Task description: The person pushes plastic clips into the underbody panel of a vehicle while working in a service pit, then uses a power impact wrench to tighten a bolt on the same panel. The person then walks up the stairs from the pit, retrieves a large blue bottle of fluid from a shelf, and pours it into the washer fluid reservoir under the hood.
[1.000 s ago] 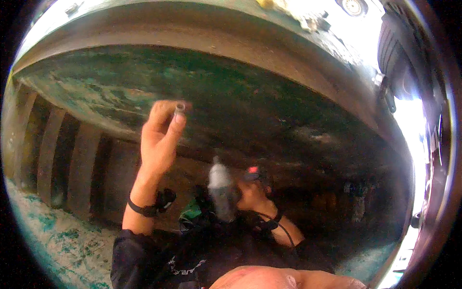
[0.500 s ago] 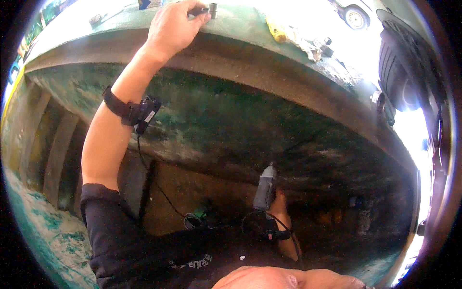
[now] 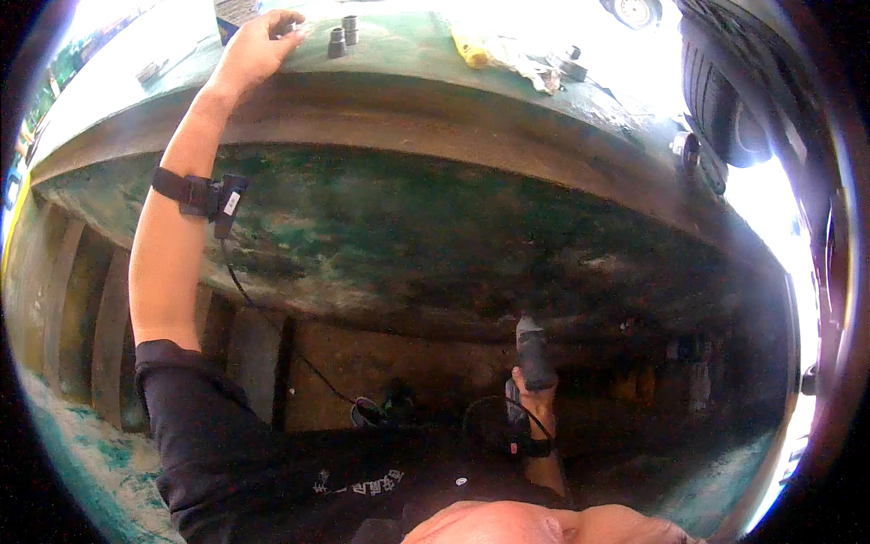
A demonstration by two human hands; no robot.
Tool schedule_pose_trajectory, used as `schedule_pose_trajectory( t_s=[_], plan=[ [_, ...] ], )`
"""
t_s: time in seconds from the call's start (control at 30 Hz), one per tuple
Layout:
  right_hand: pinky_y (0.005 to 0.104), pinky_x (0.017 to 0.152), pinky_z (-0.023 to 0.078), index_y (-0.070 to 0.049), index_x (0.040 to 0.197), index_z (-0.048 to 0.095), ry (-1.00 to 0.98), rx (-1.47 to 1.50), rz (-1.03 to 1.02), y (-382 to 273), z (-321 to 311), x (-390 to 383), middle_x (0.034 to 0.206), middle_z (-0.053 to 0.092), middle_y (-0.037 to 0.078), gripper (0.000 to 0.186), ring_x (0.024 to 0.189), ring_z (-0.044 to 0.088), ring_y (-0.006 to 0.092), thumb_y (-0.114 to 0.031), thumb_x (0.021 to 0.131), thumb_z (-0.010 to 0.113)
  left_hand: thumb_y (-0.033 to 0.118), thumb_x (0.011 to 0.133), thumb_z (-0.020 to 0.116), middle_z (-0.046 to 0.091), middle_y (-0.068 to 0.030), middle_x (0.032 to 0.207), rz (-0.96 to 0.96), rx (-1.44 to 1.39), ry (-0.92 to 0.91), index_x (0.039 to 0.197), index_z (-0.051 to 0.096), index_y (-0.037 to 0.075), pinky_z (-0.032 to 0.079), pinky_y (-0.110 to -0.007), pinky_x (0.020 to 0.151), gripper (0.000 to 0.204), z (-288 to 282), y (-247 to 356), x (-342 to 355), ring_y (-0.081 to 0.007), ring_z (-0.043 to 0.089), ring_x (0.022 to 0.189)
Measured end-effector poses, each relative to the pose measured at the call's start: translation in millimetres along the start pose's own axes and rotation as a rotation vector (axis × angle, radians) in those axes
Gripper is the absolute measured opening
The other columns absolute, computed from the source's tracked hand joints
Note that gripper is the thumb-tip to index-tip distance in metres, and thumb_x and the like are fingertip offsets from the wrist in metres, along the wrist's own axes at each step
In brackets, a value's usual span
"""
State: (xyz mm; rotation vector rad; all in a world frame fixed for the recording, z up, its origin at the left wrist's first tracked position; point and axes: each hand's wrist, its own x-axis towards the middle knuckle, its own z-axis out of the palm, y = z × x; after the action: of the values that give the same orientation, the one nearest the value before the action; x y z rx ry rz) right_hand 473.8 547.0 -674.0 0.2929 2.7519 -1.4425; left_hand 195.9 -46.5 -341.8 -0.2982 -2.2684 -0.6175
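At the upper left my left hand (image 3: 254, 53) reaches over the ledge, its thumb and fingers pinched on something small and greyish that I cannot make out. Just to its right, two metal sockets (image 3: 338, 43) stand upright on the green surface, close together. Low in the pit, right of the middle, my right hand (image 3: 541, 399) is wrapped round the grip of a grey and black impact wrench (image 3: 536, 361). The wrench's nose points up and away from me; the dim light hides its details.
A ledge (image 3: 408, 118) with a brown edge runs across in front of me. On it are a yellow item with crumpled wrapping (image 3: 473, 50), dark small parts (image 3: 569, 63) and a box (image 3: 237, 11). A tyre (image 3: 720, 100) hangs at the upper right.
My left hand has moved left, away from a socket; two sockets now show standing apart from it. The impact wrench has shifted slightly right and down in my right hand.
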Motion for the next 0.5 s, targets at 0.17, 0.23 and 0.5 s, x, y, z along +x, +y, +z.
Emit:
schedule_pose_trajectory(
  t_s=[0.17, 0.23, 0.5],
  plan=[
    [0.0397, 0.076, 0.049, -0.001, 0.112, 0.065, 0.101, -0.036, 0.074, 15.3, 0.6, -2.6, 0.097, 0.069, 0.012, 0.03, 0.083, 0.063, 0.0273, -0.01, 0.084, 0.071, 0.021, 0.098, 0.05, 0.068, -0.0066, 0.099, -0.208, -0.172, 0.035, 0.109, 0.066, 0.004, 0.049, -0.029, 0.08, 0.026, -7.2, -5.3, 29.6, -0.0142, 0.06, 0.084],
    [0.0404, 0.08, 0.049, -0.002, 0.119, 0.063, 0.029, -0.014, 0.345, 6.9, -4.4, -7.9, 0.102, 0.069, 0.014, 0.036, 0.088, 0.064, 0.0306, -0.01, 0.085, 0.071, 0.024, 0.099, 0.049, 0.068, -0.0076, 0.099, -0.17, -0.157, 0.018, 0.111, 0.065, 0.003, 0.049, -0.028, 0.078, 0.03, -7.6, 37.0, 40.5, -0.0137, 0.059, 0.084],
    [0.0425, 0.087, 0.05, -0.006, 0.114, 0.066, 0.248, 0.082, -0.079, 39.6, -6.5, -30.9, 0.11, 0.068, 0.016, 0.035, 0.098, 0.064, 0.0348, -0.021, 0.083, 0.074, 0.047, 0.086, 0.063, 0.063, -0.0085, 0.059, -0.122, 0.413, -0.593, 0.082, 0.075, 0.001, 0.044, -0.034, 0.042, 0.048, 25.2, 77.8, 78.0, -0.017, 0.056, 0.045]
  ],
)
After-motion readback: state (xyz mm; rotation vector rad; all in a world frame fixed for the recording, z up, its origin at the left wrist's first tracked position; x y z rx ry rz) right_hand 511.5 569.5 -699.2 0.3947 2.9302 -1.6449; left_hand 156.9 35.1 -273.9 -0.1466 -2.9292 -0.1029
